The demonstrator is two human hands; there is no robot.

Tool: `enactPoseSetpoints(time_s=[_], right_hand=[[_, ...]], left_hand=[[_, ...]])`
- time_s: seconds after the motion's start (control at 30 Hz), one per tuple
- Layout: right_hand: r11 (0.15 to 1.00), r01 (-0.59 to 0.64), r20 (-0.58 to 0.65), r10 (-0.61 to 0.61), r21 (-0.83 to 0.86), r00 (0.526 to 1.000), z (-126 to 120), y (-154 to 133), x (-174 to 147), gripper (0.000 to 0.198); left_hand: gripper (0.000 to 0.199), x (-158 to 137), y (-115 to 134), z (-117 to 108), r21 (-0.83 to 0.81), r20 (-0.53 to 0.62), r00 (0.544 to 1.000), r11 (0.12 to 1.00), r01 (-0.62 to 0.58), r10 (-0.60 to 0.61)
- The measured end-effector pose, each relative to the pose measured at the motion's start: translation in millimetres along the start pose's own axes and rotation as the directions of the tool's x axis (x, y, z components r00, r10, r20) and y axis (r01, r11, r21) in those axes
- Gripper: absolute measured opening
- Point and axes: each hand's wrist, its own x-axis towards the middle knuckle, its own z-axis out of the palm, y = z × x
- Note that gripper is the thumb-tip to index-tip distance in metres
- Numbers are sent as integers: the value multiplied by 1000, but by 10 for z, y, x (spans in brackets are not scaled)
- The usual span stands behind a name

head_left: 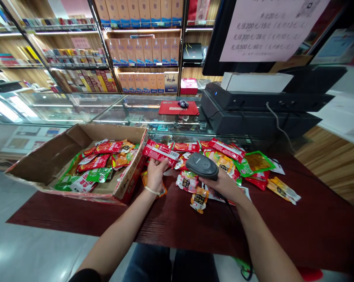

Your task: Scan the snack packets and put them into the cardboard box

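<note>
My left hand (157, 176) is closed on the lower edge of a red snack packet (160, 152), whose white barcode patch shows at its right end. In my right hand (224, 184) is a dark grey barcode scanner (202, 165), its head pointing left toward that packet. Below the scanner lie a white snack packet (186, 182) and an orange one (199, 199). An orange packet (162, 191) is partly hidden under my left wrist. Beyond my hands spreads a pile of red, green and orange packets (226, 150).
To the left stands an open cardboard box (126, 184) holding several packets. Glass display counters (112, 111) run behind the dark red tabletop (171, 227). A red mat (167, 107) carries a mouse (183, 103). Black machines (253, 121) and a monitor (212, 51) rise at the right. The scanner cable (238, 227) hangs past the table edge.
</note>
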Motion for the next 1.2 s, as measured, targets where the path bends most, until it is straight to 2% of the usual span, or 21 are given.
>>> enactPoseSetpoints(time_s=[0.1, 0.2, 0.27, 0.33, 0.4, 0.47, 0.5, 0.53, 0.6, 0.67, 0.7, 0.73, 0.8, 0.87, 0.97, 1.07, 1.13, 1.2], right_hand=[[997, -22, 42, 25, -74, 999, -31, 26, 11, 27], [996, -25, 15, 27, -89, 1000, -76, 104, 36, 31], [999, -6, -4, 6, -53, 1000, -99, 165, 58, 39], [1000, 12, -24, -12, 4, 1000, -108, 210, 75, 44], [999, 13, -49, -11, 50, 999, -102, 225, 81, 43], [998, 4, -64, 0, 68, 998, -84, 215, 75, 43], [998, 0, -65, 5, 66, 998, -73, 205, 71, 43], [998, -3, -62, 7, 59, 998, -61, 194, 66, 44], [1000, -7, -55, 8, 31, 998, -40, 180, 63, 46], [1000, -19, -45, 18, -6, 999, -23, 183, 68, 47], [1000, -22, -41, 22, -19, 999, -17, 190, 73, 47], [999, -25, -36, 24, -26, 999, -11, 199, 78, 47], [999, -29, -37, 28, -20, 999, 2, 217, 88, 46], [999, -33, -40, 33, -10, 999, 15, 227, 91, 45], [999, -36, -45, 35, -11, 998, 29, 233, 91, 44], [1000, -19, -42, 20, 13, 999, 26, 239, 93, 45], [999, -9, -37, 11, 44, 999, 18, 239, 94, 44], [998, -7, -35, 9, 67, 999, 9, 235, 94, 43]], left_hand=[[45, -58, 58, 64, -2, 42, 998, 999, -41, 42], [35, -211, 282, 172, 31, 151, 987, 998, -54, 49], [34, -348, 554, 230, 81, 241, 968, 993, -89, 67], [39, -466, 907, 240, 138, 297, 943, 971, -197, 149], [42, -510, 1294, 173, 227, 302, 917, 915, -333, 259], [38, -449, 1659, 21, 391, 301, 892, 809, -438, 337], [33, -378, 1816, -82, 491, 315, 878, 730, -475, 360], [29, -286, 1949, -199, 584, 318, 855, 626, -516, 409], [23, -62, 2131, -457, 763, 326, 796, 356, -540, 509], [22, 169, 2198, -711, 873, 368, 763, 86, -481, 532], [21, 273, 2193, -825, 892, 393, 771, -3, -453, 501], [21, 362, 2170, -924, 900, 408, 797, -53, -432, 445], [21, 488, 2093, -1064, 906, 418, 853, -76, -416, 312], [22, 539, 2020, -1117, 907, 420, 879, -62, -417, 227], [25, 488, 1990, -1040, 889, 454, 854, -74, -451, 254], [27, 285, 2031, -800, 863, 501, 807, -112, -492, 312], [28, 81, 2023, -572, 839, 540, 789, -110, -533, 293], [29, -126, 1921, -322, 807, 587, 782, -80, -585, 210]])
